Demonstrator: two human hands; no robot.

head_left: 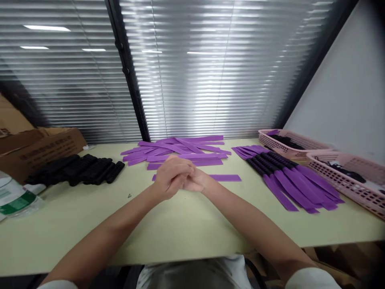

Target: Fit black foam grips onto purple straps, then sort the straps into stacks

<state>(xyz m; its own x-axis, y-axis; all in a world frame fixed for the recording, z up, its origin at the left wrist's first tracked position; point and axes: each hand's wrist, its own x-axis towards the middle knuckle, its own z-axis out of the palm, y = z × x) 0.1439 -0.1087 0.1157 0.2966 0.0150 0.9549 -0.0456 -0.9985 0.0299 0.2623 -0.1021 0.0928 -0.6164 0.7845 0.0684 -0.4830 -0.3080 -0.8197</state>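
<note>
Over the middle of the table my left hand (172,173) and my right hand (195,180) are clasped together. The fingers of the left hand curl around the right hand, whose fingers are mostly hidden. No object shows in either hand. Just behind them lies a single flat purple strip (227,178), partly covered by the hands. A loose pile of purple strips (168,149) is spread farther back. To the right, a row of purple strips with black ribbed grips (270,162) lies fanned out. Several black ribbed grips (93,168) are lined up at the left.
Two pink plastic baskets (339,176) with black items inside stand at the right edge. On the left are an open cardboard box (54,148) and a white and green wrapped package (18,198). Window blinds (204,88) rise behind the pale table (192,237).
</note>
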